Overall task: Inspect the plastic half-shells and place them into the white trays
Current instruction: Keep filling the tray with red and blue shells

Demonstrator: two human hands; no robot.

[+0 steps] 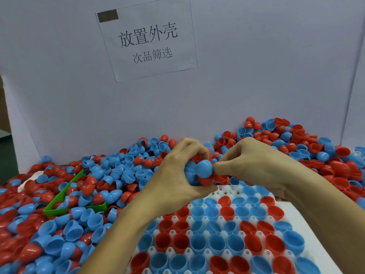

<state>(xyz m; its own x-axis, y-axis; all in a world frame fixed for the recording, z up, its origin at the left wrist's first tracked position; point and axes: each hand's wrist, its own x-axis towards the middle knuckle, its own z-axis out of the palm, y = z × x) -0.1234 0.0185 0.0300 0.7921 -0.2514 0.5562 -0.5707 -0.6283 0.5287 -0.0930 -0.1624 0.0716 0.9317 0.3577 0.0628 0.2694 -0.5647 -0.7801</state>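
Head view: left hand [177,175] clutches several shells; right hand [246,165] pinches blue shell [205,168] above white tray [223,189]. Tray mostly filled; large loose pile [118,171] remains.

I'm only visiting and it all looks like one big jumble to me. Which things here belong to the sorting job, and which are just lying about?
Part of the job:
- left hand, gripping a clutch of shells
- right hand, pinching the blue half-shell
- white tray, mostly filled with shells
- loose pile of shells

Just lying about:
- green bin, holding shells
- paper sign on the white board
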